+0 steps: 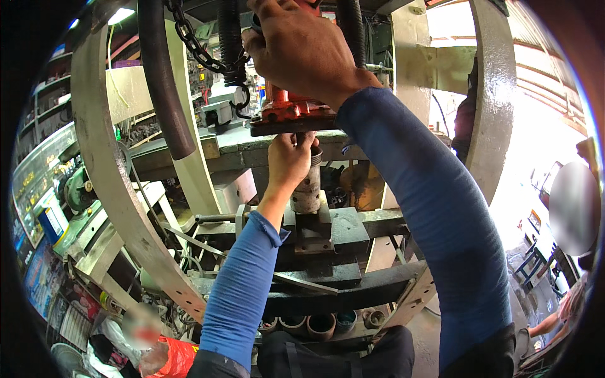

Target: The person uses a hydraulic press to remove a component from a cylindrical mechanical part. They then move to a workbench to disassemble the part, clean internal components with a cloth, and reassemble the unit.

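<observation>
A red hydraulic jack [287,106] on a dark flat plate [293,126] hangs between two heavy coil springs inside a pale steel press frame. My right hand [302,53] reaches up over the jack, its fingers curled around the upper part; their tips are partly hidden. Just below the plate, my left hand [290,165] is closed, with fingertips pinched near the plate's underside. What they pinch is hidden. Beside that hand a worn metal cylinder with a threaded top [307,192] stands upright on steel blocks [346,230].
A chain with a hook [208,57] and a thick black hose [165,94] hang at the left. Pale frame posts [491,94] rise on both sides. Several round pots [321,324] stand beneath the crossbeam [378,286]. Other people are at the far right and lower left.
</observation>
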